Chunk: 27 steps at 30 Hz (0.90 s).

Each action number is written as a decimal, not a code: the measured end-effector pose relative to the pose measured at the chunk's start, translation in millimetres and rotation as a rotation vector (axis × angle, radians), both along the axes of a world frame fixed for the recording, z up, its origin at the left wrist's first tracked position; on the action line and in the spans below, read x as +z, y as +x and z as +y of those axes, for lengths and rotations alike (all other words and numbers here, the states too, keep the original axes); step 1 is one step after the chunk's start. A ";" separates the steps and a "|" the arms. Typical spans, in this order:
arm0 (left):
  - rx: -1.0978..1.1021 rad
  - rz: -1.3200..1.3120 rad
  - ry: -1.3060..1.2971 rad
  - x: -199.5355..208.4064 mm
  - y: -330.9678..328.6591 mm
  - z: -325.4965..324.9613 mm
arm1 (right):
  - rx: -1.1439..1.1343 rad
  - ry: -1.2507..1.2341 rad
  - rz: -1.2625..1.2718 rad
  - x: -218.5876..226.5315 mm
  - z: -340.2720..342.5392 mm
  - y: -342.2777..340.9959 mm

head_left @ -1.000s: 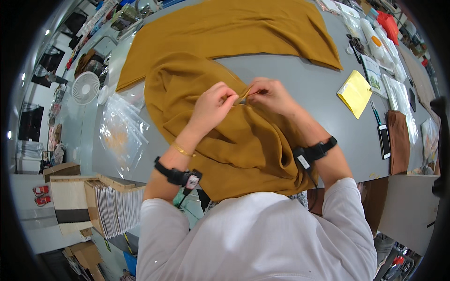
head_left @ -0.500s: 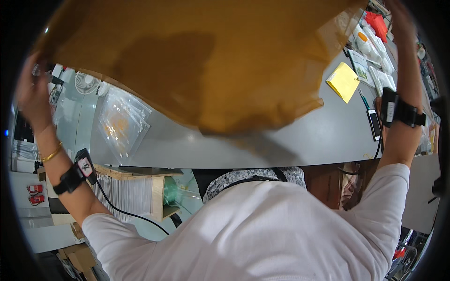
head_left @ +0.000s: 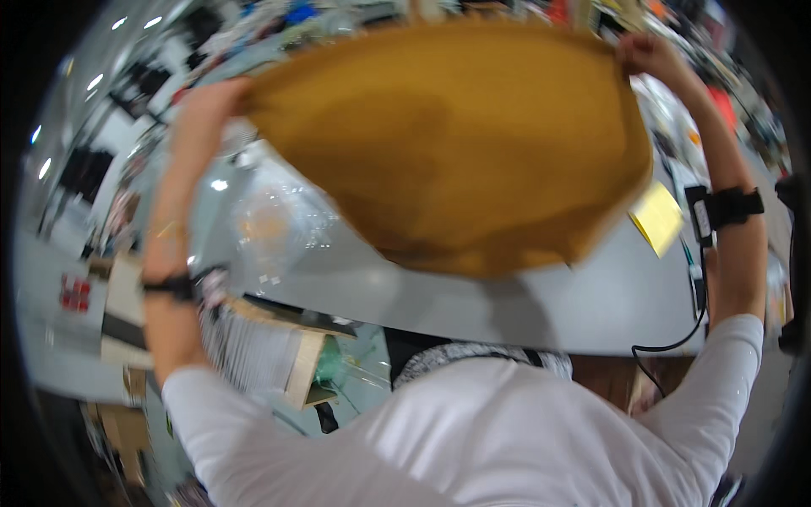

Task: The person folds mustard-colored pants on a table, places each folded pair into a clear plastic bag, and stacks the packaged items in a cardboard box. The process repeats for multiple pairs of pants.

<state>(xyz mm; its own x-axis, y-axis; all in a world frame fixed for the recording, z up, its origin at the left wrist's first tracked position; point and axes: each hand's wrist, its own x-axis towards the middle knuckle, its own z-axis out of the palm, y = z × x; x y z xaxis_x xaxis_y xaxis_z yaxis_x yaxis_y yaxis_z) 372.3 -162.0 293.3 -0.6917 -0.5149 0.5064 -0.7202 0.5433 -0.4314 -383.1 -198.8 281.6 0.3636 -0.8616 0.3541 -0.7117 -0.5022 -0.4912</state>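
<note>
A large mustard-brown sheet of fabric [head_left: 473,144] hangs spread out in front of me, above the grey table [head_left: 608,313]. Whether it is a garment or a plain cloth I cannot tell. My left hand [head_left: 213,106] is closed on its upper left corner, blurred by motion. At the upper right corner, my right hand [head_left: 650,56] pinches the edge in a closed grip. The fabric sags between the hands, its lower edge curving down over the tabletop and hiding much of it.
Clear plastic bags [head_left: 274,220] with something orange lie on the table's left. A yellow folded paper or cloth [head_left: 657,220] is at the right, near white plastic packages. Below the table's left edge stands a wooden rack of white sheets [head_left: 253,351]. A black cable [head_left: 667,348] hangs by my right forearm.
Both hands have come inward, and the fabric's full upper edge now shows between them. My view has tilted up, showing more of the room beyond the table.
</note>
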 end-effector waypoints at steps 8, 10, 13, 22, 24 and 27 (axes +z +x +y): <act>0.605 0.199 -0.581 113.2 28.5 20.9 | 0.143 -0.414 -0.433 65.6 -134.6 132.4; 0.576 0.071 -0.888 129.0 23.4 75.8 | 0.201 -0.422 -0.379 76.7 -134.5 120.7; 0.482 -0.138 -1.025 102.7 -4.8 155.6 | 0.178 -0.385 -0.348 22.1 -121.8 102.6; -0.111 0.762 0.459 -84.8 -103.9 250.0 | 0.166 0.133 -0.535 -211.6 -100.3 76.1; -0.106 0.669 0.643 -115.5 -124.4 251.1 | 0.077 0.152 -0.441 -249.4 -102.8 50.0; -0.261 0.573 0.687 -152.2 -174.0 238.6 | 0.003 0.120 -0.361 -298.8 -108.1 -2.1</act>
<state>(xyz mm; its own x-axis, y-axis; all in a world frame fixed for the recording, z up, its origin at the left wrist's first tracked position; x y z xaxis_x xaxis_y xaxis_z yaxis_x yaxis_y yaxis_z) 198.3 76.6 141.2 -0.5663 -0.6914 0.4485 -0.5427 0.7224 0.4284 -385.2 -307.0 -17.1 0.2367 -0.9037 0.3568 -0.4803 -0.4281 -0.7656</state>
